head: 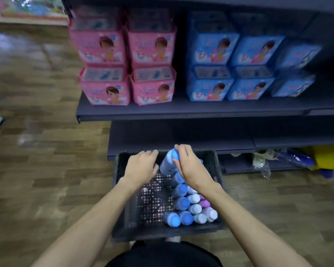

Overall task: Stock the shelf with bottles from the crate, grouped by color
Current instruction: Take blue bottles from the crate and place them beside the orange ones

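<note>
Shelf (181,110): pink packs (127,54) left, blue packs (233,56) right. Crate (121,189) near: bottles (185,209) massed right. Right hand (189,164) pinches blue bottle (168,164), cap tilted far-right; left hand (143,166) loosely curled, holding nothing.

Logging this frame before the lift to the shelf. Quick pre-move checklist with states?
1. Right hand has a grip on the blue bottle: ok, fingers pinch its cap.
2. Bottle free of the others in the crate: cannot tell, its base is hidden behind the hand.
3. Left hand free to help: ok, it holds nothing and hovers beside the bottle.
4. Colour sorted: ok, blue cap; blue boxes sit on the right of the shelf, pink boxes on the left.
5. Open spot for bottles on the shelf: cannot tell, only a bare front strip shows.
6. Grip firmness: cannot tell, frame is blurred.
</note>
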Motion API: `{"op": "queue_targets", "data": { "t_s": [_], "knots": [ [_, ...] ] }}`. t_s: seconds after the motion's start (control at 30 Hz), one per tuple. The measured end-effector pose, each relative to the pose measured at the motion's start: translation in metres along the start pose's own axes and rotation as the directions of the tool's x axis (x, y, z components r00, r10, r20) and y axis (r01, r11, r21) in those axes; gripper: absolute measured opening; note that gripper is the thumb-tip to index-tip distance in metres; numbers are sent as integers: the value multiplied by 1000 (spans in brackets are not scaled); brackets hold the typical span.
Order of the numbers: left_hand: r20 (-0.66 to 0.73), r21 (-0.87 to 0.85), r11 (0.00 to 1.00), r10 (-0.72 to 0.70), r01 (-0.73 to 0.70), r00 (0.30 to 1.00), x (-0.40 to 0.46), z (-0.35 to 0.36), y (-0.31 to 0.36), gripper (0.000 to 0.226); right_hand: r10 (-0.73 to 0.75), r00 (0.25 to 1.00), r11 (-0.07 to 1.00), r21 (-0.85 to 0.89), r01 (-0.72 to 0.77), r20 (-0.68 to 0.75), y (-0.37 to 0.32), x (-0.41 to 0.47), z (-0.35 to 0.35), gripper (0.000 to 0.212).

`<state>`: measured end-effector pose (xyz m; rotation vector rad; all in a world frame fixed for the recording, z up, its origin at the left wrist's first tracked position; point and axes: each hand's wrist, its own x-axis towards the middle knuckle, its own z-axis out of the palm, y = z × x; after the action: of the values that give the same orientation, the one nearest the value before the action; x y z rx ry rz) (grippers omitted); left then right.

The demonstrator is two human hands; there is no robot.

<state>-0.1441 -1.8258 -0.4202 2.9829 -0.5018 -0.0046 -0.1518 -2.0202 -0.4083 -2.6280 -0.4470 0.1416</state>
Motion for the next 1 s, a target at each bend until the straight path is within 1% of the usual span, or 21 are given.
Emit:
{"op": "queue_targets", "data": {
  "t_s": [0.17, 0.27, 0.43, 0.53, 0.67, 0.77, 0.83, 0.93, 1.0],
  "knots": [
    [-137, 55, 997, 64, -57, 989, 42, -70, -16, 23, -99, 984, 994, -56, 91, -147, -29, 26, -73, 44],
    [-250, 60, 992, 122, -111, 960, 60, -112, -20, 24, -163, 956, 986, -78, 149, -244, -49, 38, -118, 44],
    [-380, 114, 982, 180, -148, 907, 79, -183, -19, 27, -278, 878, 960, -136, 244, -389, -77, 58, -184, 43],
    [-474, 175, 972, 221, -154, 852, 89, -226, -19, 24, -356, 809, 934, -214, 287, -467, -89, 73, -221, 41],
    [-554, 224, 962, 259, -159, 791, 98, -287, -19, 18, -405, 748, 914, -270, 304, -526, -111, 90, -274, 40],
    [-629, 255, 954, 289, -159, 721, 101, -330, -21, 17, -448, 697, 894, -299, 334, -560, -133, 103, -317, 41],
    [-656, 278, 948, 305, -154, 690, 103, -358, -22, 19, -455, 684, 891, -295, 346, -571, -149, 110, -348, 39],
    [-681, 306, 943, 314, -132, 662, 105, -395, -23, 18, -476, 668, 879, -305, 366, -571, -174, 119, -394, 37],
    [-696, 308, 947, 291, -93, 657, 107, -418, -25, 17, -475, 682, 880, -304, 365, -557, -192, 123, -422, 38]
  ]
}}
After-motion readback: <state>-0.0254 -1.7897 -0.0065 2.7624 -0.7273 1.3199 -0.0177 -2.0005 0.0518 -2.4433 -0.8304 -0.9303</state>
